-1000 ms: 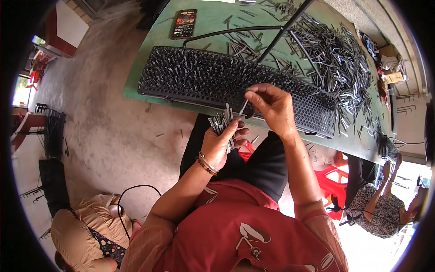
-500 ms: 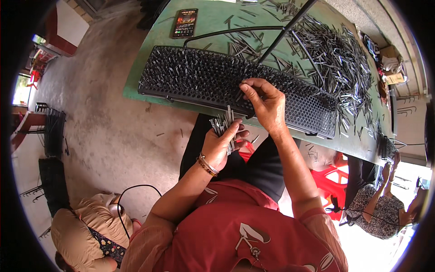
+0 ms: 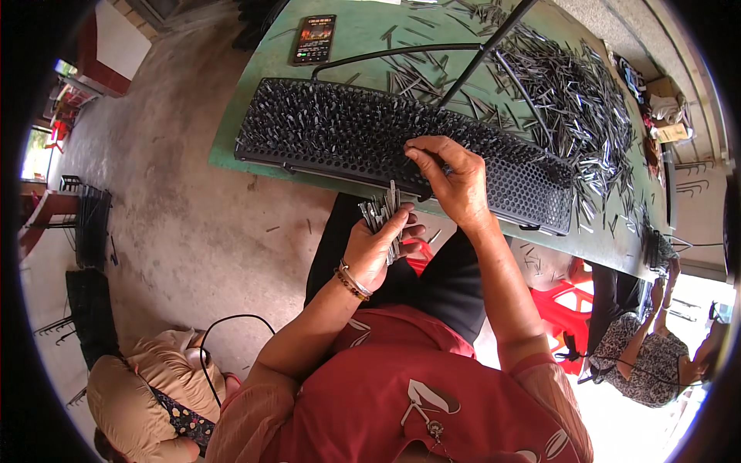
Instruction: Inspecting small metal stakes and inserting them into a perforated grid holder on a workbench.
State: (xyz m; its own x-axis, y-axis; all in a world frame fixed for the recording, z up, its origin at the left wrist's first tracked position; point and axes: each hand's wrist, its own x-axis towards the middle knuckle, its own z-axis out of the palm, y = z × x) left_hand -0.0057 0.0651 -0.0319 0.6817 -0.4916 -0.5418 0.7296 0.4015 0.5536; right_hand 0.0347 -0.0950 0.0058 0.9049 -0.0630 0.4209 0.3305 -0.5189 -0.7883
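Note:
A long black perforated rack [image 3: 324, 123] lies along the near edge of the green table [image 3: 363, 23]. Thin metal strips stand upright in many of its holes, while bare holes show along its front edge and right end. My left hand [image 3: 376, 243], in front of the rack, is closed round a bundle of grey metal strips [image 3: 380, 212]. Over the middle of the rack, my right hand [image 3: 451, 174] has thumb and forefinger pinched close to the holes. Whatever sits between those fingertips is too small and dark to make out.
A big heap of loose metal strips [image 3: 579, 108] covers the table's right side. Black metal bars [image 3: 494, 46] rise over the rack. A phone [image 3: 314, 40] lies at the back left. Red stools [image 3: 559, 309] stand below, and a person [image 3: 644, 355] works at the far right.
My right hand has shifted slightly left along the rack, its fingertips drawn closer together. The strip visible under them before no longer shows clearly. My left hand has barely moved.

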